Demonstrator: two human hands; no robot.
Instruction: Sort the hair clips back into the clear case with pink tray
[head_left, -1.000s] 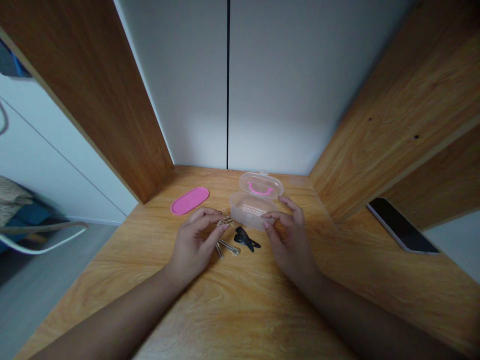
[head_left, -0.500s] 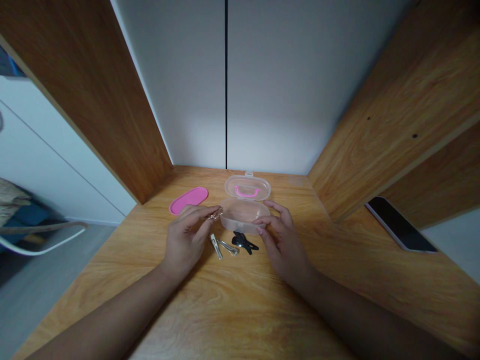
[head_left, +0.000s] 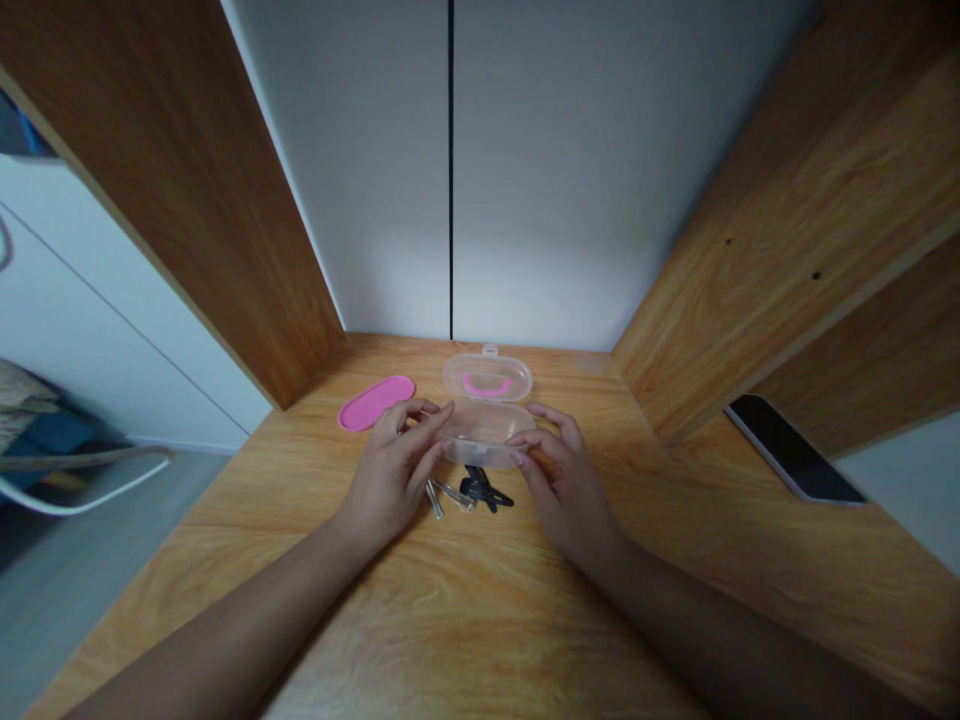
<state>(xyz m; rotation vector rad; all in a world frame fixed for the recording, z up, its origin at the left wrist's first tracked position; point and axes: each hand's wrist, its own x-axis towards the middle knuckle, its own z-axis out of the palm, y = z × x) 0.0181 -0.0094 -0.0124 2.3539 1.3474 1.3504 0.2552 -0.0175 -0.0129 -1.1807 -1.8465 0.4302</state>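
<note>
A small clear plastic box [head_left: 486,428] stands open on the wooden desk [head_left: 480,600], its lid [head_left: 487,372] folded back with a pink handle [head_left: 486,386] on it. My left hand [head_left: 394,475] reaches to the box's left rim, fingers close together on a small metal hair clip that barely shows. My right hand [head_left: 562,485] grips the box's right front edge with curled fingertips. Between my hands, just in front of the box, lie silver hair clips [head_left: 448,493] and black hair clips [head_left: 486,490].
A pink oval piece [head_left: 375,402] lies flat left of the box. Wooden side panels close in the desk on both sides, with a white wall behind. A dark phone [head_left: 793,450] rests on the right shelf. A chair [head_left: 75,470] stands off the desk to the left.
My left hand picked a metal clip off the desk and carried it up to the box's left rim. The box slid slightly left under my right hand.
</note>
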